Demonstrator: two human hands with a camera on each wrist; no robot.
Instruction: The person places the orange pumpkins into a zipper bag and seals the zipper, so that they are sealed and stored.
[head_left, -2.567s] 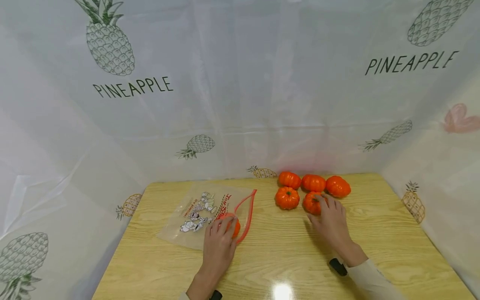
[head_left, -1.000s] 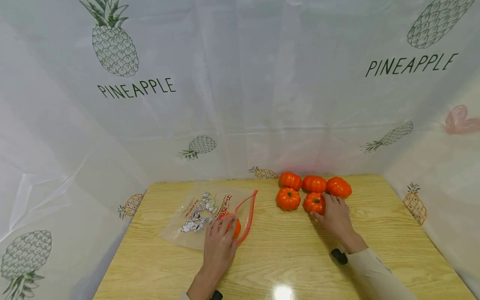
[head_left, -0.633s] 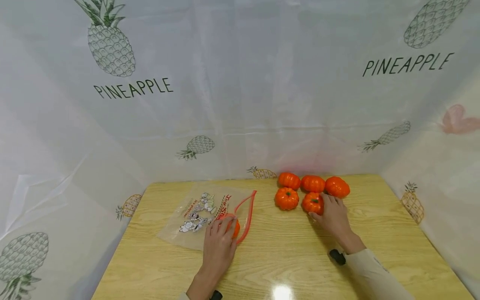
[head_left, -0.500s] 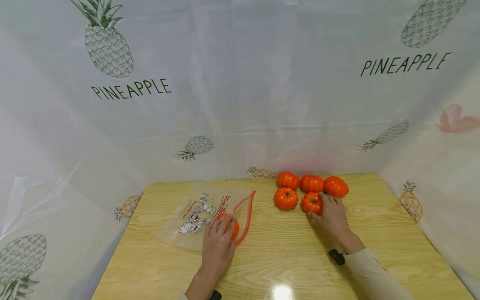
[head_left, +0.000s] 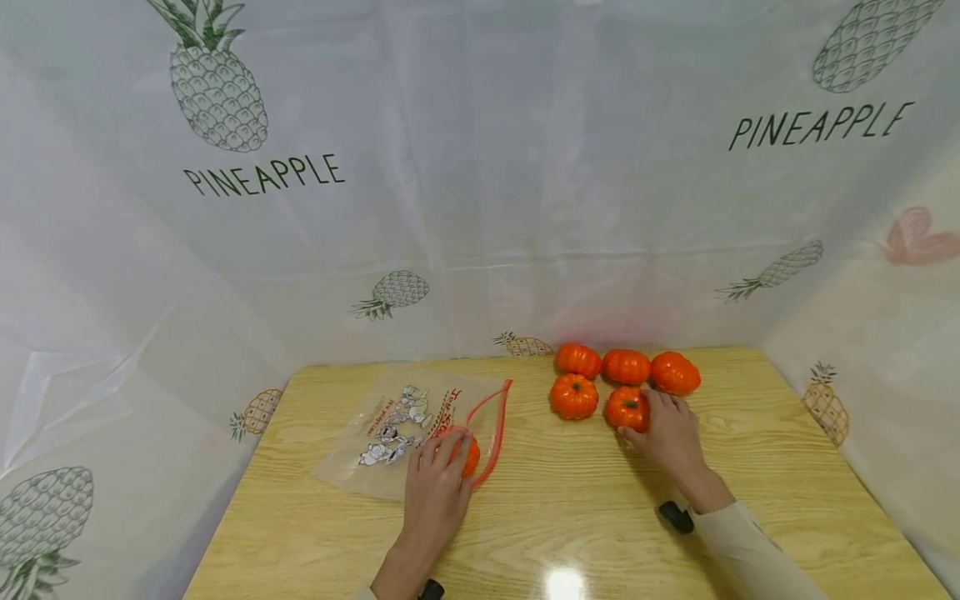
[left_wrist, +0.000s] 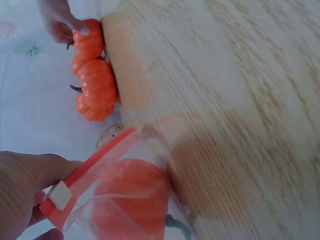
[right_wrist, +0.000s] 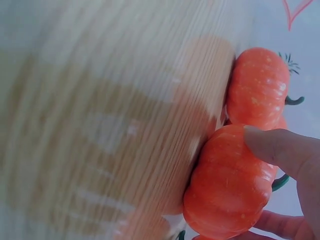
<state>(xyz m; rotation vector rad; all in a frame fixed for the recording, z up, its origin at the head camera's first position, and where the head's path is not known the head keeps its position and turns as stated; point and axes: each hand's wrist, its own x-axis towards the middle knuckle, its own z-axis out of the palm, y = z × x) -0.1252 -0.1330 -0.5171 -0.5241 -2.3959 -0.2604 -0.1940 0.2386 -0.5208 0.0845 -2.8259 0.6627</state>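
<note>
My left hand point(head_left: 437, 483) pinches the red zip edge of a clear zipper bag point(head_left: 352, 458), thumb beside its white slider point(left_wrist: 60, 195) in the left wrist view. Inside the bag's mouth sits a small orange toy pumpkin point(left_wrist: 131, 200) with a green stem. My right hand point(head_left: 670, 437) grips another small pumpkin point(head_left: 627, 408) on the table, the front right one of a cluster. In the right wrist view its thumb presses that pumpkin's side point(right_wrist: 227, 185), while fingers show beyond it.
To the left of the gripped pumpkin is another pumpkin point(head_left: 574, 396). Behind them stand a left pumpkin point(head_left: 578, 360), a middle one point(head_left: 627, 366) and a right one point(head_left: 676, 372), by the pineapple-print curtain point(head_left: 480, 208). The wooden table point(head_left: 540, 517) runs toward me.
Since the earliest frame my right hand has shifted from over the front right pumpkin to its right side, uncovering the green stem. The left hand and bag have stayed in place.
</note>
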